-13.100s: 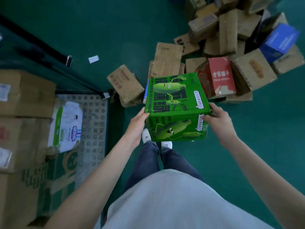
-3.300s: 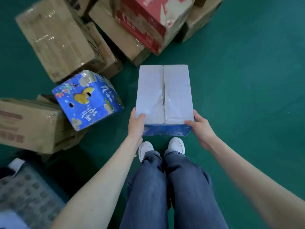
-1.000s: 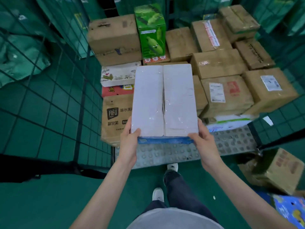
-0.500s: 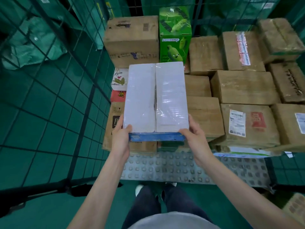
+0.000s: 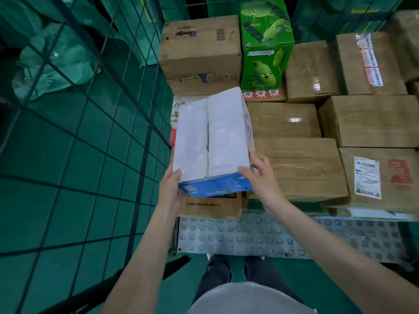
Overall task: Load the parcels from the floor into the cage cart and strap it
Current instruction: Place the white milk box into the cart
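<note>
a: what do the fingers do?
b: the left hand (image 5: 169, 192) is closed on the near left corner of the white box (image 5: 213, 134), thumb on top. the right hand (image 5: 260, 177) is closed on the near right corner, fingers along the side.

a: and where is this box?
b: it is inside the cage cart (image 5: 249, 236), on the left side, just beside the mesh wall (image 5: 127, 91). it is tilted, right edge higher. its blue end (image 5: 215, 185) faces near. if it already rests on the brown carton (image 5: 210, 206) under it, i cannot tell.

a: what is around?
b: brown parcels (image 5: 297, 168) fill the right part. a green box (image 5: 266, 44) stands upright at the far side, beside a big brown carton (image 5: 200, 53). the near strip of the cart floor is bare studded metal.
</note>
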